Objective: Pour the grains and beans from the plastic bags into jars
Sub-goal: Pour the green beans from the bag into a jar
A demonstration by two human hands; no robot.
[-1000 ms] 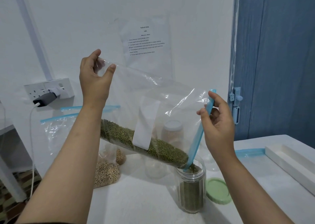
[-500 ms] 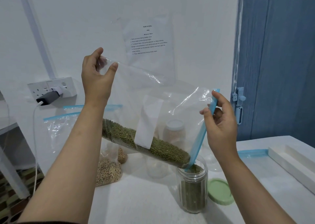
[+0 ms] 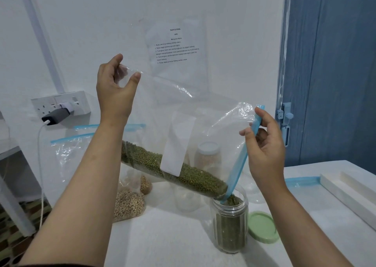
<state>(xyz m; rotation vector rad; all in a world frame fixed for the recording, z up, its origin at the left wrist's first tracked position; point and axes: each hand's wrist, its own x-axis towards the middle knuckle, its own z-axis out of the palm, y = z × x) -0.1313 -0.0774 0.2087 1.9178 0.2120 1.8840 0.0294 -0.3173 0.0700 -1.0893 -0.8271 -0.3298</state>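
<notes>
Far left on the white table [image 3: 162,236], a zip bag of pale beige grains [image 3: 128,205] slumps against the wall, unpoured, with another blue-zippered bag [image 3: 67,155] standing behind it. My left hand [image 3: 114,92] pinches the raised bottom corner of the clear mung bean bag [image 3: 183,124], thumb and fingers closed on the film. The green mung beans [image 3: 173,169] lie in a sloping line along the lower fold, running down toward the bag's mouth. Behind it stand a capped jar of pale grain [image 3: 207,157] (that one looks done) and what seems an empty jar [image 3: 185,199]. My right hand [image 3: 264,144] grips the blue zip strip [image 3: 240,159], steering its low end into the open jar [image 3: 231,224], already nearly full of mung beans. Its green lid [image 3: 263,227] waits beside it. By my reckoning: finish this pour, cap it, then the beige grains.
</notes>
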